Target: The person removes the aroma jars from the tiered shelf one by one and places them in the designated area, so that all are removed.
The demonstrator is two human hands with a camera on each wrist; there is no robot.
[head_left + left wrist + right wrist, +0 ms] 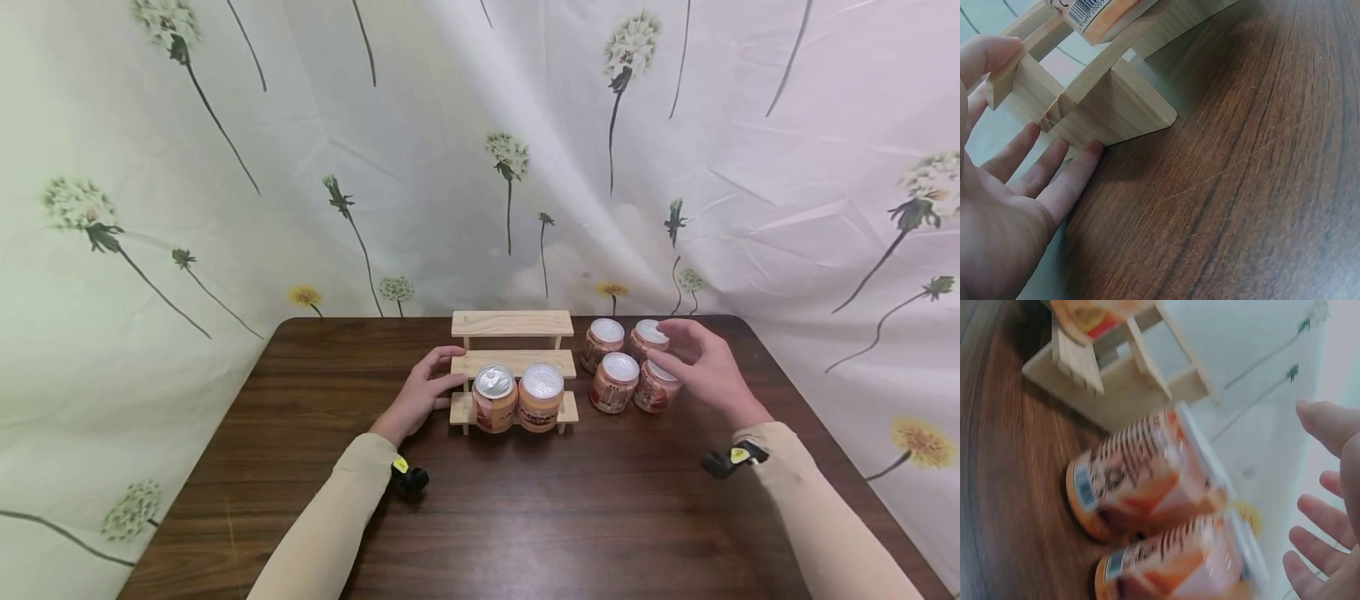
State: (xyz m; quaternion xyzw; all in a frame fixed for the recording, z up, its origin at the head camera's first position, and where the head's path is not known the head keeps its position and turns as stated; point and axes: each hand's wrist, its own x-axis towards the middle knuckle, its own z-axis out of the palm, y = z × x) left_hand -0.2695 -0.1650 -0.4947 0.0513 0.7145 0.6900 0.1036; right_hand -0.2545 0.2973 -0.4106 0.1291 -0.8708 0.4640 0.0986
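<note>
A small three-tier wooden stand (513, 363) stands on the table, with two orange-labelled jars on its lowest step: a left jar (494, 400) with a shiny foil-like top and a right jar (542, 398) with a paler top. My left hand (420, 395) is at the stand's left side; in the left wrist view its fingertips (1092, 149) touch the wooden side panel. Several similar jars (615, 385) with whitish tops are grouped right of the stand. Over the right-hand ones hovers my right hand (705, 367), fingers apart, nothing held; the right wrist view shows it beside the jar tops.
The dark wood-grain table (480, 517) reaches back to a pale curtain (420, 208) printed with dandelions. A strap with a small black camera (409, 478) sits on the left wrist, and another camera (731, 458) on the right.
</note>
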